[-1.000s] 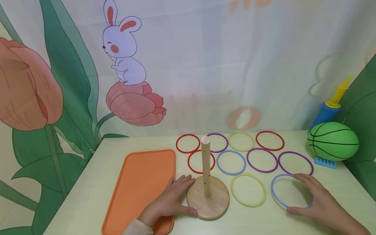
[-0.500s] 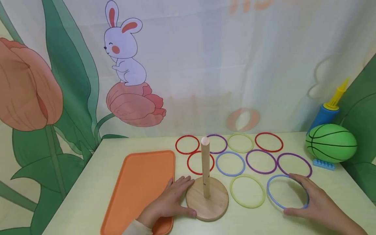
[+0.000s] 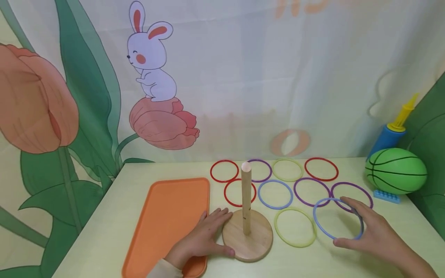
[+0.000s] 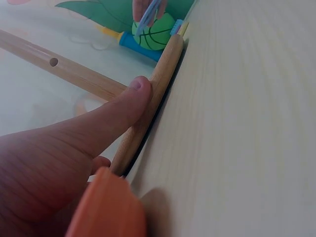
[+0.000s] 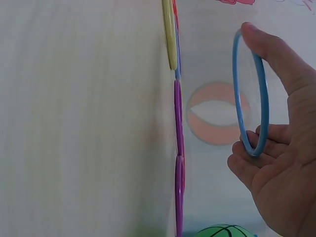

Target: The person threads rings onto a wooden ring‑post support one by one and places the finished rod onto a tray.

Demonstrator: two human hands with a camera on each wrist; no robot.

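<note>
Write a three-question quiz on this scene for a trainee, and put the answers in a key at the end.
1. True or false: the blue ring in the right hand lies flat on the table.

2. How many red rings are on the table?

3. What is the left hand touching?
A) the green ball
B) the wooden stand
C) the pump

Key
1. False: it is held up off the table.
2. Three.
3. B.
</note>
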